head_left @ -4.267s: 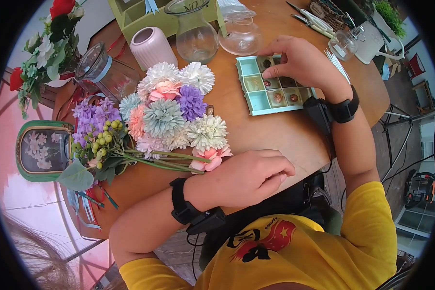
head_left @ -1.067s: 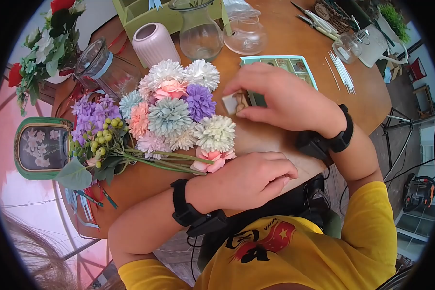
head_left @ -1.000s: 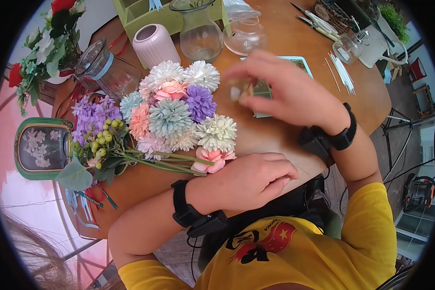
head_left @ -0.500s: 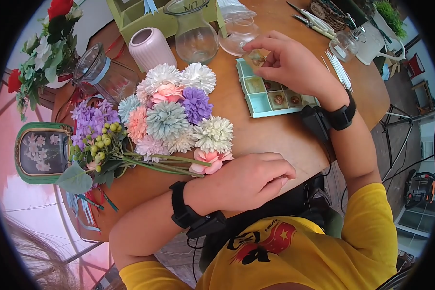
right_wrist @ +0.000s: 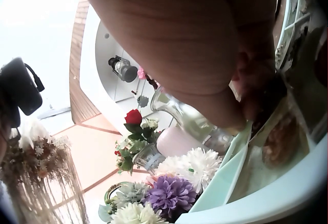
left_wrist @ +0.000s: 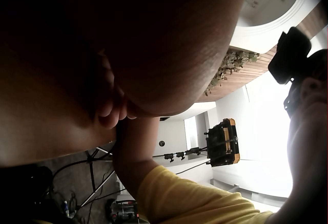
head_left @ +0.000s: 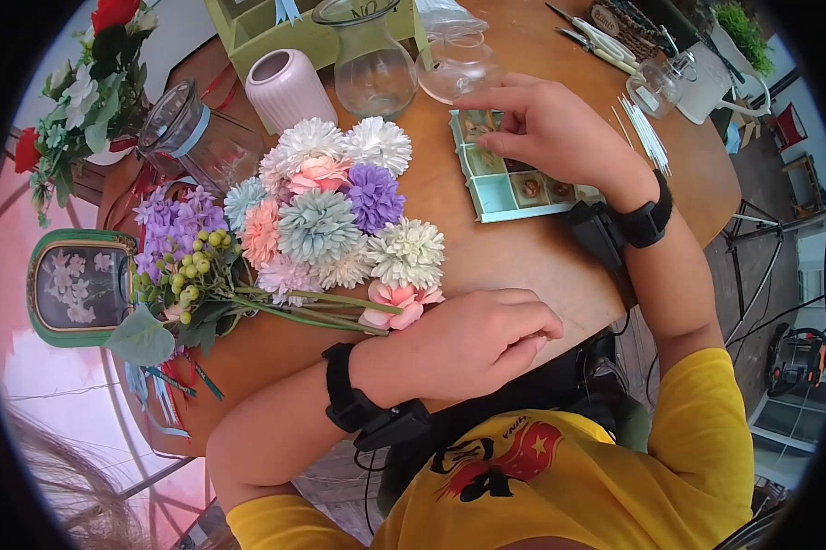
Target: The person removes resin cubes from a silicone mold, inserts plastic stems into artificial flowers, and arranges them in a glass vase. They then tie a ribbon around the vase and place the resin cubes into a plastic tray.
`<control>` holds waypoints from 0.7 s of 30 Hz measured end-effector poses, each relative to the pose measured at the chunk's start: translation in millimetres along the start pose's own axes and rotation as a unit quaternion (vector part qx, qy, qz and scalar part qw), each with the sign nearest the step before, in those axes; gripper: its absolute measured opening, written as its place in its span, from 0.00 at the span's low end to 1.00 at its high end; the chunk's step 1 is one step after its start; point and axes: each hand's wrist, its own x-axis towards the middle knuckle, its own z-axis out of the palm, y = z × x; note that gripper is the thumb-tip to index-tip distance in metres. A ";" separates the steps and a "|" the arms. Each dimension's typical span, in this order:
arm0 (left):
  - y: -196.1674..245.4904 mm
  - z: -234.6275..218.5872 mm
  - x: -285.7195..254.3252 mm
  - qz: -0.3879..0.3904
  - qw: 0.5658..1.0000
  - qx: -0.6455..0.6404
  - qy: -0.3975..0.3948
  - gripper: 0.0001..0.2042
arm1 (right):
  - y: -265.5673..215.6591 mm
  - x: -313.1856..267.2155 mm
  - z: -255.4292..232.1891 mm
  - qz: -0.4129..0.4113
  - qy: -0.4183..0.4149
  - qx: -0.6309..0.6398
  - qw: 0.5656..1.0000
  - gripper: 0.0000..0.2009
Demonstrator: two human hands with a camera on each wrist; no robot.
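Observation:
A pale turquoise compartment tray (head_left: 493, 195) lies on the wooden table, under my right hand (head_left: 560, 133). In its far left corner compartment sits a small square, see-through yellowish piece (head_left: 474, 126) with something flower-like inside. The index finger stretches out past that corner and the thumb stays on the near side, with the piece showing between them. Up close in the right wrist view, fingertips are at the turquoise wall (right_wrist: 212, 196), beside a compartment with a brownish item (right_wrist: 281, 144). My left hand (head_left: 445, 344) rests at the table's near edge, fingers loosely curled, holding nothing.
Left of the tray lies a heap of artificial flowers (head_left: 317, 225) with green stems. Behind stand a pink vase (head_left: 289, 92), a glass vase (head_left: 372, 78) and a green wooden box (head_left: 275, 41). White sticks (head_left: 647, 133), a glass spray bottle (head_left: 656, 87) and scissors (head_left: 601, 37) lie right.
My right hand carried the small square piece from left of the tray up over it, then lowered it into the far left corner compartment. The left hand has stayed in place.

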 end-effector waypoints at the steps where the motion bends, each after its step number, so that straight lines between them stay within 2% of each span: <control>1: 0.5 -0.2 0.0 -0.005 1.000 0.002 -0.004 0.08 | 1.1 -0.1 0.0 0.000 -0.005 -0.003 1.000 0.21; 7: -2.1 1.5 -0.3 0.010 1.000 -0.001 0.006 0.08 | 7.1 -0.7 3.6 -0.053 0.013 -0.040 0.998 0.19; 10: -1.4 1.0 -0.5 0.007 1.000 -0.001 0.005 0.08 | 1.8 -1.4 -2.2 0.002 0.006 -0.031 1.000 0.19; 13: -0.4 0.1 -0.5 0.004 1.000 0.000 0.002 0.08 | -2.7 -2.6 -7.2 0.023 0.006 -0.042 0.999 0.17; 16: 1.0 -1.1 -0.4 -0.001 1.000 0.001 -0.004 0.08 | -4.3 -3.0 -7.3 0.032 0.002 -0.047 0.998 0.16; 19: -1.7 0.3 -0.7 0.009 1.000 0.004 0.003 0.08 | 3.4 -2.9 -3.2 -0.009 0.019 -0.029 0.999 0.14; 21: -3.2 1.7 -1.1 0.015 1.000 -0.001 0.009 0.08 | 1.4 -3.1 -3.4 -0.003 0.016 -0.033 0.999 0.13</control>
